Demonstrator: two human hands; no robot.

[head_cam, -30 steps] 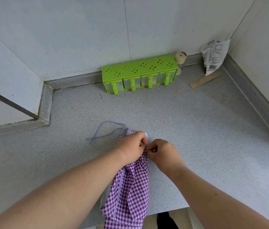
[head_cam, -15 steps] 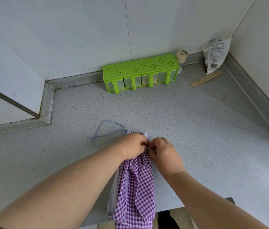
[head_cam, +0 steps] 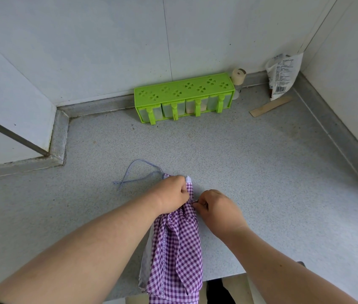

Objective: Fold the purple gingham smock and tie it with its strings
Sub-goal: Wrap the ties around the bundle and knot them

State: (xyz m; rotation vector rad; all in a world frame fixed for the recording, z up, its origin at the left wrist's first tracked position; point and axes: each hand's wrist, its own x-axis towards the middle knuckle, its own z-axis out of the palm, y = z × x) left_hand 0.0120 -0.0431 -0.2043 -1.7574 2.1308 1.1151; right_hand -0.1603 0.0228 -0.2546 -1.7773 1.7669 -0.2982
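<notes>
The purple gingham smock (head_cam: 177, 251) lies bunched lengthwise on the grey counter (head_cam: 250, 172), its lower end hanging over the front edge. My left hand (head_cam: 172, 194) grips the gathered top of the smock. My right hand (head_cam: 215, 207) pinches the cloth's right edge just beside it; what sits between those fingertips is too small to tell. A thin pale-blue string (head_cam: 138, 175) loops out to the left from the top of the smock and lies loose on the counter.
A green seasoning box (head_cam: 184, 96) with several drawers stands against the back wall. A small capped jar (head_cam: 238, 79), a white packet (head_cam: 282, 76) and a flat wooden stick (head_cam: 270, 106) are in the back right corner. A raised ledge (head_cam: 57, 137) borders the left.
My hands have drawn slightly apart, the right one moving right and down along the cloth's edge. The smock has been gathered narrower and hangs further over the counter's edge.
</notes>
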